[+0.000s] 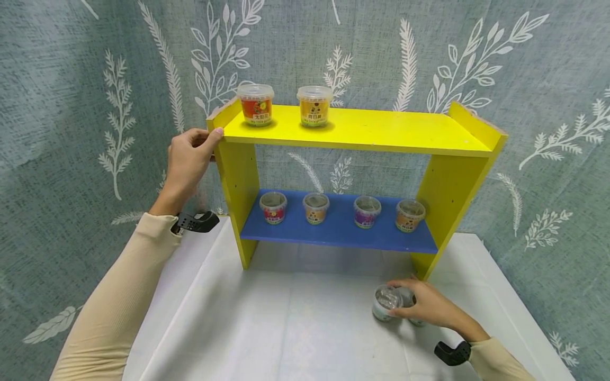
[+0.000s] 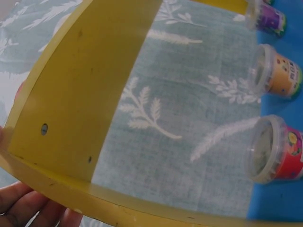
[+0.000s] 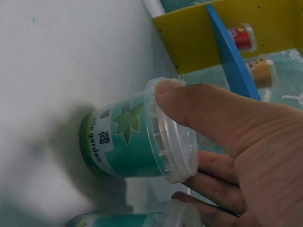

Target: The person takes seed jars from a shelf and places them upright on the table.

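Observation:
A two-tier shelf with yellow boards (image 1: 371, 127) and a blue lower board (image 1: 329, 227) stands on the white table. My left hand (image 1: 193, 153) grips its upper left corner, thumb at the front edge and fingers round the side panel (image 2: 90, 85). At the shelf's lower right, my right hand (image 1: 424, 301) holds a lidded teal plastic cup (image 3: 130, 135) by its rim. The thumb presses one side of the lid while the fingers curl at the far side. A second teal cup (image 3: 120, 220) is close beside it, partly hidden behind the right hand in the head view.
A red-labelled cup (image 1: 257, 108) and a yellow-labelled cup (image 1: 314, 108) stand on the top board. Several smaller-looking cups, including a purple one (image 1: 366, 214), line the blue board. Patterned green cloth (image 1: 371, 58) hangs behind. White cloth covers the table (image 1: 305, 328).

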Tool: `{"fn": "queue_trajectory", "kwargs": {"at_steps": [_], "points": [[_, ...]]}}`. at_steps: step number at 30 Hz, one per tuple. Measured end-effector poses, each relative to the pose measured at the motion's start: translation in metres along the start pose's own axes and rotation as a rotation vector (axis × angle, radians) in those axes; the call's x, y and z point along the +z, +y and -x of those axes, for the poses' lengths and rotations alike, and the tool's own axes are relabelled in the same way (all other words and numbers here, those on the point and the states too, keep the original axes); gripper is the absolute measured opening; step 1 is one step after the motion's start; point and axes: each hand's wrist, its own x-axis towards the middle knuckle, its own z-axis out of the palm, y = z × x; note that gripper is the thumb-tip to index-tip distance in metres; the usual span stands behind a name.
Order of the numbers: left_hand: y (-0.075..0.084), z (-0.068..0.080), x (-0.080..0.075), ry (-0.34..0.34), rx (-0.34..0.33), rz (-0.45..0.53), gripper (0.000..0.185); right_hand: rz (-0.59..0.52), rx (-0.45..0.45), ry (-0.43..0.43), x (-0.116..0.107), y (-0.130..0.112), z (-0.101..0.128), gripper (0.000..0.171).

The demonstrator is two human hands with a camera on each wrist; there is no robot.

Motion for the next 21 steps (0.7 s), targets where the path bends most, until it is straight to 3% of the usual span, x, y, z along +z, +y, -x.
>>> {"fn": "queue_trajectory", "kwargs": {"at_steps": [8,17,21], "points": [[-0.001,0.0,0.0,0.0,0.005,0.013,0.056,-0.087,-0.03,0.07,-0.005,-0.004,0.002,0.06],[0.0,0.0,-0.002,0.002,-0.003,-0.001,0.058,-0.338,0.009,0.142,-0.019,-0.007,0.003,0.046],[0.0,-0.001,-0.001,0.002,-0.009,-0.025,0.06,-0.348,0.01,0.15,-0.023,-0.013,0.005,0.045]]}}
